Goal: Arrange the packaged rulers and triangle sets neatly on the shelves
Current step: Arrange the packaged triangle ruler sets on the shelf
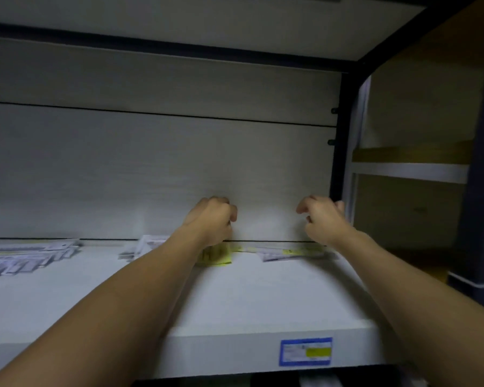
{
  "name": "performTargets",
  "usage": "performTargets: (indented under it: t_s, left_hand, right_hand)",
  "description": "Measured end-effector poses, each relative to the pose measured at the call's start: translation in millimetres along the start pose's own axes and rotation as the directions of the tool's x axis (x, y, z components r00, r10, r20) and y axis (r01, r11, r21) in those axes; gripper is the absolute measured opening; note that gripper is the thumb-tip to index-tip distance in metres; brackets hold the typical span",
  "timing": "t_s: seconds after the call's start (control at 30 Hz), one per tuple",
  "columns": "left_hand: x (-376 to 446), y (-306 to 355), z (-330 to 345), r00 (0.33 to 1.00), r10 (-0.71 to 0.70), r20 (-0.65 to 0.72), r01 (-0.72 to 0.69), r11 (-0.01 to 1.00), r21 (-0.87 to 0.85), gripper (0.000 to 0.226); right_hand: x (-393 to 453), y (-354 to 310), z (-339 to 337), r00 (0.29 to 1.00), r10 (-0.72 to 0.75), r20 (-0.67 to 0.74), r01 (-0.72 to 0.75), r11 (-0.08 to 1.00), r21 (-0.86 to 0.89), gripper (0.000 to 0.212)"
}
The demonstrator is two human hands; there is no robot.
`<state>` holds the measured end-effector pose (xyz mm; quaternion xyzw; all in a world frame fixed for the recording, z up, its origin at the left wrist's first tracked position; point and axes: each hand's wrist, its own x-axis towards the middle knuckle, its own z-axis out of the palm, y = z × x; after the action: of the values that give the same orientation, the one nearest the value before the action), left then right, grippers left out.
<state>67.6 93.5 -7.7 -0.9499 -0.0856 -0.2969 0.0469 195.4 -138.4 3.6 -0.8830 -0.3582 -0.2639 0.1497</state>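
My left hand [211,219] and my right hand [323,219] are both raised at the back of the white shelf [263,297], close to the rear panel. The left fingers are curled into a loose fist. The right fingers are bent and spread apart. I see nothing in either hand. Just below the left hand lies a flat package with a yellow label [217,256]. Under the right hand lies a long ruler package [288,252] along the back edge. More packaged rulers [25,258] are stacked flat at the far left, and a smaller pile [143,247] shows beside my left forearm.
The shelf front carries a blue and yellow price tag [305,351]. A dark upright post [340,135] closes the shelf on the right, and beyond it stand brown cardboard boxes [411,208]. Another shelf board [235,29] hangs overhead.
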Motion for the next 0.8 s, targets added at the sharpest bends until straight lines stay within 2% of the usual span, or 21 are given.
performTargets:
  t_s: [0.17, 0.27, 0.37, 0.47, 0.57, 0.67, 0.8]
  left_hand:
    - [24, 58, 27, 0.998, 0.025, 0.066, -0.017, 0.992, -0.127, 0.03]
    - [30, 76, 46, 0.988, 0.078, 0.137, -0.061, 0.99, -0.128, 0.029]
    - [33, 74, 61, 0.971, 0.099, 0.219, -0.066, 0.986, -0.153, 0.021]
    - [32, 71, 67, 0.954, 0.098, 0.282, -0.057, 0.987, -0.15, 0.023]
    - [29, 73, 67, 0.967, 0.087, 0.24, -0.06, 0.991, -0.119, 0.03]
    - [26, 76, 69, 0.985, 0.089, 0.147, -0.077, 0.993, -0.087, 0.027]
    - [25, 71, 60, 0.998, -0.04, -0.04, 0.035, 0.992, -0.121, 0.021]
  right_hand:
    - [-7, 30, 17, 0.998, 0.065, -0.021, -0.06, 0.98, 0.19, 0.039]
    - [-6, 25, 28, 0.993, 0.1, -0.06, -0.084, 0.969, 0.23, 0.038]
    - [-7, 22, 37, 0.993, 0.104, -0.062, -0.086, 0.965, 0.249, 0.034]
    - [-7, 27, 38, 0.992, 0.108, -0.058, -0.091, 0.966, 0.243, 0.032]
    - [-8, 32, 38, 0.987, 0.158, -0.03, -0.149, 0.967, 0.208, 0.027]
    - [-10, 36, 40, 0.972, 0.232, -0.038, -0.225, 0.963, 0.147, 0.024]
    - [-7, 40, 38, 0.942, 0.332, -0.045, -0.317, 0.925, 0.208, 0.02]
